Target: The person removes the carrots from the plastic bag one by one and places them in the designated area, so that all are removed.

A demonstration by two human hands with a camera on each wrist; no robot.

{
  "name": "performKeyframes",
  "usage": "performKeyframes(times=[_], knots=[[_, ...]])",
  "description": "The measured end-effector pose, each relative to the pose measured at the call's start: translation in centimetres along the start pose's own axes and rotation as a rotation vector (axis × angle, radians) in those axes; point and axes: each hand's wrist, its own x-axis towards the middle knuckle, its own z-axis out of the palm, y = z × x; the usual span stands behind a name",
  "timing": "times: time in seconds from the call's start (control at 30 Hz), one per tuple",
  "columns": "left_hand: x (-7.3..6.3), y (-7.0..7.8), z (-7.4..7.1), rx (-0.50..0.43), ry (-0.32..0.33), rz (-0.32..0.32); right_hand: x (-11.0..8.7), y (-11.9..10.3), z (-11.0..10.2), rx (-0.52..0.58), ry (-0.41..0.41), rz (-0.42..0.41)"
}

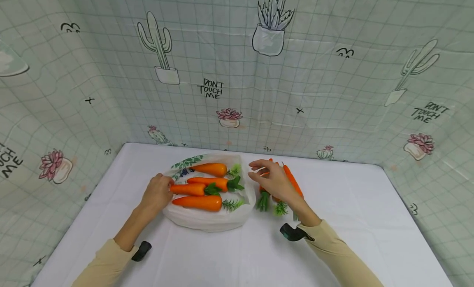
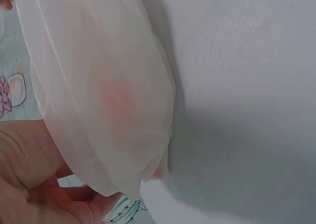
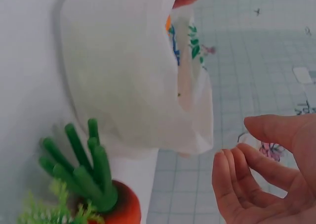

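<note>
Thin crinkled plastic bag [image 1: 207, 219] holds smooth tapered carrots [image 1: 200, 202].

The person wore a long-sleeved top in a pale, sandy beige. Both sleeves reached down the forearms and ended short of the wrists, the left sleeve [image 1: 105, 262] looking pushed up a little higher than the right sleeve [image 1: 342, 256]. The fabric was plain, with no print or markings, and showed soft folds near the cuffs. A small black device [image 1: 141, 250] sat under the left forearm, rounded and glossy. A similar black device [image 1: 293, 233], with a dark greenish edge, sat at the right wrist. Both hands, the left hand [image 1: 158, 193] and the right hand [image 1: 273, 180], were bare, without gloves or rings.
</note>
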Motion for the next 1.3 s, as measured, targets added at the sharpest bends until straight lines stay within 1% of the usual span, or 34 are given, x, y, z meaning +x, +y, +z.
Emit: performKeyframes(times=[0.2, 0.4, 0.57, 0.87, 1.07, 1.17, 1.3], knots=[[-0.3, -0.4, -0.2, -0.018, 0.001, 0.007, 0.8, -1.1, 1.6, -0.021, -0.052, -0.065], [-0.5, -0.4, -0.5, -0.020, -0.022, -0.017, 1.5, -1.6, 2.8, -0.005, -0.134, -0.132], [-0.7, -0.6, -0.7, -0.021, -0.036, -0.027, 2.1, -2.0, 3.6, -0.023, -0.209, -0.148], [-0.6, -0.7, -0.7, -0.012, -0.066, -0.050, 2.6, -2.4, 5.7, -0.104, -0.327, -0.199], [-0.6, -1.2, -0.6, -0.007, -0.063, -0.037, 2.5, -2.6, 7.2, -0.155, -0.381, -0.262], [-0.5, -1.5, -0.5, -0.019, -0.067, -0.049, 2.6, -2.6, 8.0, -0.151, -0.412, -0.268], [-0.5, -1.9, -0.5, -0.042, -0.070, -0.043, 2.7, -2.7, 8.8, -0.156, -0.444, -0.284]])
